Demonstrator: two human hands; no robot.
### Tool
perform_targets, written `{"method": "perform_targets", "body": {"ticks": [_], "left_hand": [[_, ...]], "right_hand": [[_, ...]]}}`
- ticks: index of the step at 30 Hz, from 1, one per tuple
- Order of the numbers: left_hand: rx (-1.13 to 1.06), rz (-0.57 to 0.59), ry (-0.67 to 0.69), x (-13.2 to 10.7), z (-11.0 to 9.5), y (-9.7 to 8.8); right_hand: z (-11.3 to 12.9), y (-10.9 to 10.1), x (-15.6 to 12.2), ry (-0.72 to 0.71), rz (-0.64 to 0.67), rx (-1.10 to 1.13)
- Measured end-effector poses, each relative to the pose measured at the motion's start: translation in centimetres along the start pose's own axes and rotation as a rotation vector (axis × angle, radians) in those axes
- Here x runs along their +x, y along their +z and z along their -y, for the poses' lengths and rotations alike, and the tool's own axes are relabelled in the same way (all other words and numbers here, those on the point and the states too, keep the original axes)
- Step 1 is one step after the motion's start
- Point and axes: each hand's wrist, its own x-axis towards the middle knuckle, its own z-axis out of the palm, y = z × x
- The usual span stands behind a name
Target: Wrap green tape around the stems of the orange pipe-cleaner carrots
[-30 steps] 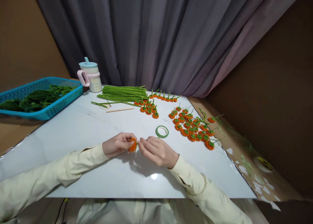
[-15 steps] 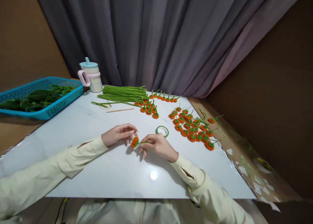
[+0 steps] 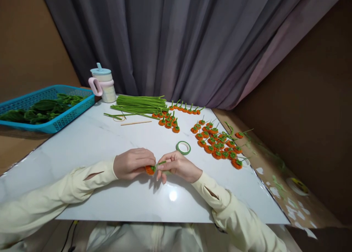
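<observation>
Between my two hands is a small orange fuzzy pumpkin point(image 3: 150, 170) with a green top and stem, held just above the white table. My left hand point(image 3: 134, 163) is closed around its orange body, the fingers partly covering it. With thumb and finger, my right hand point(image 3: 177, 166) pinches the pumpkin's green stem, whose tip sticks out above the fingers. Just beyond my right hand lies a roll of green tape point(image 3: 183, 147), flat on the table.
Many finished-looking orange pumpkins point(image 3: 217, 145) lie at the right, more point(image 3: 168, 123) at the back middle. Green stems point(image 3: 140, 104) are bundled near the curtain. A thin wooden stick point(image 3: 136, 123), a cup with straw point(image 3: 106, 85) and a blue basket point(image 3: 52, 125) of green leaves stand leftward.
My left hand has moved from beside the pumpkin to close over its orange body. The pumpkin has turned and come slightly lower, its stem still in my right fingers.
</observation>
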Motion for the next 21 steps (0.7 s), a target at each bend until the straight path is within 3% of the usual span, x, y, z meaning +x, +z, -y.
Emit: {"method": "perform_targets", "body": {"ticks": [7,17,21], "left_hand": [[-0.085,-0.019,-0.008,0.5,-0.9,-0.5],[0.169,0.025,0.023,0.5,-1.3,-0.2],[0.142,0.023,0.0,0.3,-1.1,0.0]], "right_hand": [[0.0,-0.3,0.0,0.001,0.058,-0.041],[0.0,-0.4,0.1,0.045,0.049,-0.014],[-0.1,-0.3,0.0,0.02,0.022,-0.053]]}}
